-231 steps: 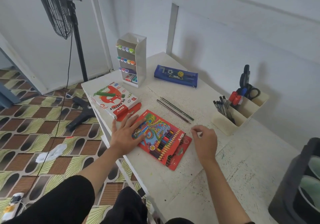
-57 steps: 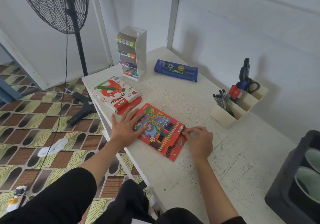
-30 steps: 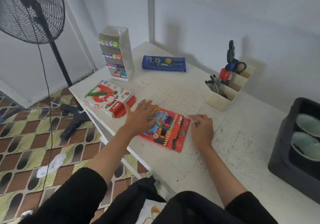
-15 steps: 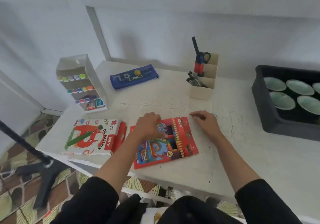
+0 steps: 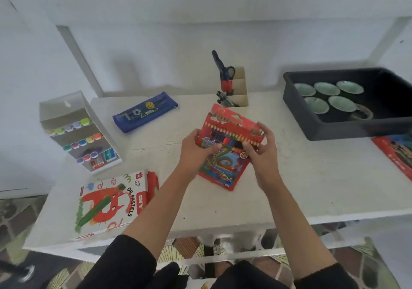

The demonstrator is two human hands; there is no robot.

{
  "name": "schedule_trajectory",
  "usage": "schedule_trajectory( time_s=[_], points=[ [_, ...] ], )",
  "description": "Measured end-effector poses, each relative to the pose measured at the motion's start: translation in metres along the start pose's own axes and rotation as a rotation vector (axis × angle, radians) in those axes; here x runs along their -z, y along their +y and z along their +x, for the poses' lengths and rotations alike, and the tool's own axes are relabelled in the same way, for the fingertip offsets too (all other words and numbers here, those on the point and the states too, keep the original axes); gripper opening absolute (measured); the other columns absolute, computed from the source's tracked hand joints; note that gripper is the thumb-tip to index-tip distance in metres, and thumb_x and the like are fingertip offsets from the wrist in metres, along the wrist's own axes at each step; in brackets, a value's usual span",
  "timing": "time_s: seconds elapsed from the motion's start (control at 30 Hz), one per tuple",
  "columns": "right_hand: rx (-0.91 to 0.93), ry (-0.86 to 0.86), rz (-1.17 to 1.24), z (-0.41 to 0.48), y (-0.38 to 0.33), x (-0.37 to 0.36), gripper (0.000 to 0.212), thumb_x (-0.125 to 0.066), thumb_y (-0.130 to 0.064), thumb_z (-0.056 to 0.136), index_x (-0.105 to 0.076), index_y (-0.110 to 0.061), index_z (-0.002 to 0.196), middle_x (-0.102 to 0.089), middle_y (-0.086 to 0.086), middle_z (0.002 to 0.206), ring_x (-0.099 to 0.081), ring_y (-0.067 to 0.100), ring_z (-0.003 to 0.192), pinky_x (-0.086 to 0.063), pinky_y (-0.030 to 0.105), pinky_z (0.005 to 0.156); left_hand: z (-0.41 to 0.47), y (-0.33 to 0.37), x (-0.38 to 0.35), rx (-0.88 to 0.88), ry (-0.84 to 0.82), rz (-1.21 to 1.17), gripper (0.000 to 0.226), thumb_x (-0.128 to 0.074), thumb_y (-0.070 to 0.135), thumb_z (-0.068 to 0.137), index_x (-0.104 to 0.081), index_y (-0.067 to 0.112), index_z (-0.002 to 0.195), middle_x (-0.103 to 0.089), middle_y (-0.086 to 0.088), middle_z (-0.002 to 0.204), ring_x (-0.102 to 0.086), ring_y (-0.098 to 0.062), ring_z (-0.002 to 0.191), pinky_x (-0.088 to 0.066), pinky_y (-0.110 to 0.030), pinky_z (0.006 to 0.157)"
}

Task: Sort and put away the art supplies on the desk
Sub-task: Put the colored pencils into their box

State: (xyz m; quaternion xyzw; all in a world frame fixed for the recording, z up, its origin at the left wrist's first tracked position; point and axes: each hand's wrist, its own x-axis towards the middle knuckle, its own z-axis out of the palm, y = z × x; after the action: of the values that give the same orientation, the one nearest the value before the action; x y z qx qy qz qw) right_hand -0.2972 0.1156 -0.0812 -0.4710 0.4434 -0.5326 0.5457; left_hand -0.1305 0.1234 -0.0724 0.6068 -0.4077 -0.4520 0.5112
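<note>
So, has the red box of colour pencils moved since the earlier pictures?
Yes. The pencil box lay flat beside the oil pastels box; now the left hand and right hand hold it raised off the desk, nearer the pen holder.

Fingers of the left hand (image 5: 196, 152) and right hand (image 5: 263, 155) covered the middle band of the coloured-pencil pack (image 5: 220, 170), whose printed lettering was too blurred to read. The black tray (image 5: 334, 130) and the red box (image 5: 399, 155) beside it were cut off by the right edge, and the box's picture could not be made out.
</note>
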Motion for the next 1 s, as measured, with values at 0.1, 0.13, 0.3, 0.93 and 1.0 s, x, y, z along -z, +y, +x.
schedule_trajectory(
  time_s=[0.1, 0.13, 0.3, 0.93, 1.0],
  points=[
    [0.104, -0.004, -0.054, 0.002, -0.020, -0.007, 0.066, -0.061, -0.006, 0.088, -0.027, -0.031, 0.138, -0.066, -0.014, 0.100, -0.068, 0.010, 0.094, -0.056, 0.022, 0.065, -0.002, 0.000, -0.002, -0.069, 0.007, -0.078, 0.036, -0.078, 0.009, 0.075, -0.057, 0.019, 0.103, -0.068, 0.010, 0.090, -0.068, 0.001, 0.072, -0.051, -0.012, 0.056],
    [0.119, -0.035, -0.082, 0.002, -0.022, -0.008, 0.070, -0.061, -0.005, 0.088, -0.024, -0.033, 0.140, -0.067, -0.014, 0.099, -0.068, 0.011, 0.095, -0.057, 0.024, 0.067, -0.002, -0.003, -0.001, -0.091, -0.002, -0.096, 0.035, -0.077, 0.008, 0.076, -0.058, 0.018, 0.103, -0.069, 0.008, 0.092, -0.068, 0.000, 0.076, -0.052, -0.013, 0.058],
    [0.086, -0.090, -0.145, -0.003, -0.008, -0.005, 0.056, -0.057, -0.008, 0.090, -0.031, -0.019, 0.138, -0.061, -0.002, 0.114, -0.066, 0.011, 0.101, -0.058, 0.029, 0.075, -0.003, -0.015, 0.007, -0.120, -0.061, -0.093, 0.025, -0.071, 0.009, 0.082, -0.061, 0.023, 0.101, -0.070, 0.006, 0.097, -0.068, -0.006, 0.086, -0.057, -0.026, 0.075],
    [0.011, -0.079, -0.885, 0.026, 0.075, 0.008, 0.051, -0.078, -0.041, 0.071, -0.063, -0.015, 0.113, -0.053, 0.003, 0.099, -0.048, 0.021, 0.099, -0.033, 0.021, 0.074, 0.006, -0.058, 0.024, 0.218, -0.028, 0.227, 0.031, -0.069, 0.017, 0.086, -0.048, 0.020, 0.109, -0.064, -0.008, 0.108, -0.066, -0.025, 0.092, -0.055, -0.041, 0.082],
    [0.011, -0.085, -0.930, 0.025, 0.079, 0.009, 0.055, -0.076, -0.044, 0.073, -0.060, -0.015, 0.118, -0.047, 0.000, 0.100, -0.042, 0.017, 0.102, -0.028, 0.020, 0.077, 0.004, -0.060, 0.024, 0.200, -0.018, 0.313, 0.029, -0.068, 0.020, 0.087, -0.049, 0.019, 0.110, -0.062, -0.003, 0.104, -0.065, -0.023, 0.093, -0.054, -0.038, 0.083]
  ],
)
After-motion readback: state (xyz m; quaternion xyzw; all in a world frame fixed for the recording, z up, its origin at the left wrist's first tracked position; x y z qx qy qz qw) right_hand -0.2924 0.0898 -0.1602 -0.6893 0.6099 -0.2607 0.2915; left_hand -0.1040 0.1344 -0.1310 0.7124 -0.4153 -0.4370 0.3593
